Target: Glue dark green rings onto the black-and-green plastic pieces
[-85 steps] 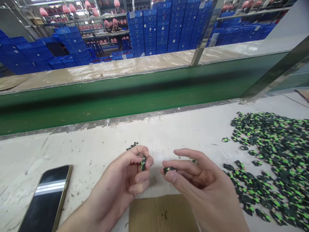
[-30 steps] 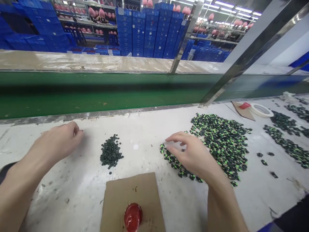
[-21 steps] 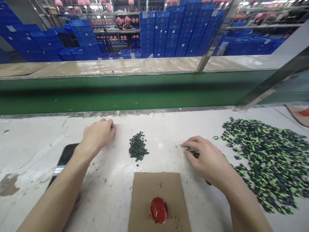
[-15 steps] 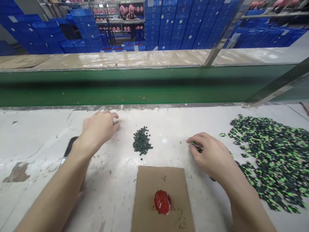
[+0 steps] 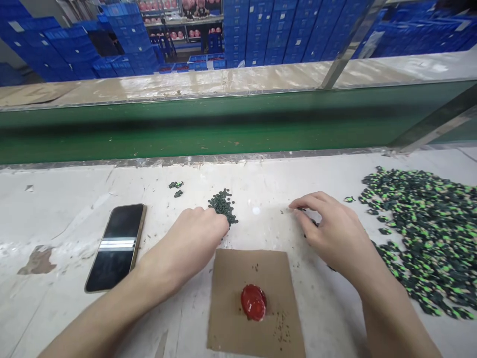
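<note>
My left hand (image 5: 199, 233) is at the near edge of a small pile of dark green discs (image 5: 220, 203), its fingers curled down. Its fingertips are hidden, so what they hold cannot be made out. My right hand (image 5: 330, 226) rests on the table to the right, thumb and fingers bent around small dark pieces with green markings (image 5: 315, 223), partly covered by the hand. Between the forearms lies a cardboard sheet (image 5: 227, 308) bearing a glossy red blob (image 5: 254, 302). A few dark-and-green pieces (image 5: 178, 194) lie beyond my left hand.
A large heap of dark-and-green pieces (image 5: 439, 238) spreads over the right side of the table. A phone (image 5: 117, 246) lies at the left. Behind the table edge runs a green channel (image 5: 179, 132), crossed at right by a metal post (image 5: 436, 124). Blue crates (image 5: 276, 35) stand beyond.
My left hand has moved right and nearer, from the far left of the table to the disc pile, leaving a few pieces behind and uncovering the phone. My right hand is almost unchanged.
</note>
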Demonstrator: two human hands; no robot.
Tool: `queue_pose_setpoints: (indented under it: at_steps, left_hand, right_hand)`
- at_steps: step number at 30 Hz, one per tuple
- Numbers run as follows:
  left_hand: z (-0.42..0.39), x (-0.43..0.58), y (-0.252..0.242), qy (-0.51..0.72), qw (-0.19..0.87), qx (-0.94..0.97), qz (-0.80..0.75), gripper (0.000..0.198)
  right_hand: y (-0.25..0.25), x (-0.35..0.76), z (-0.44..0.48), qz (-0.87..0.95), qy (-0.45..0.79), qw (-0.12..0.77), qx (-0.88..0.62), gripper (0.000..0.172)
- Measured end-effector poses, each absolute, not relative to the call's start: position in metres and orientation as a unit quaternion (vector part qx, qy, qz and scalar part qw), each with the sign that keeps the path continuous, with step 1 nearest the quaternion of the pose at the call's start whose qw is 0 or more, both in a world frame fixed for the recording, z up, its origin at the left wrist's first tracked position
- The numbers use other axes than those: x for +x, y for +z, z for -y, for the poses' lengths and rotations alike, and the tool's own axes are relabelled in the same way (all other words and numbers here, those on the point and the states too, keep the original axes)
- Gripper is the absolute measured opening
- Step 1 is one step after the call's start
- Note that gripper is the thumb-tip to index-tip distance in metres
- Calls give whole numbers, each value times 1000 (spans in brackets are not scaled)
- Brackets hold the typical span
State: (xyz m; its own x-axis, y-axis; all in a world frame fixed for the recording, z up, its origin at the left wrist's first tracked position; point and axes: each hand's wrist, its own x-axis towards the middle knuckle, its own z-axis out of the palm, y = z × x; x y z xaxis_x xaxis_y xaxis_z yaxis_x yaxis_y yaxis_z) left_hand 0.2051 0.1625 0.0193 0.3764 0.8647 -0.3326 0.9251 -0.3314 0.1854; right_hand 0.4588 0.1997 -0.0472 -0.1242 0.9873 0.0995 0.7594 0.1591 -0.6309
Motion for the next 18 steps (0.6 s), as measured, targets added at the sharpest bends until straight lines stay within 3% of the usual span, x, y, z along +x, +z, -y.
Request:
queue_pose_setpoints:
  at_steps: [5, 10, 14, 18]
  left_hand:
    - [-164, 215, 26, -169, 146, 807, -546, 35]
    - [-162, 220, 21, -181, 142, 805, -547, 38]
    - [-161, 218, 11, -133, 162, 805, -555, 38]
    - [-168, 215, 16, -26, 224, 790, -570, 23]
  right_hand:
    - [-41, 453, -192, 670, 348, 353, -553, 20]
    - [-35, 443, -188, 586, 492, 413, -494, 27]
    - [-31, 438, -185, 535, 576, 441, -433, 23]
    - [-32, 434, -180, 493, 641, 462, -363, 16]
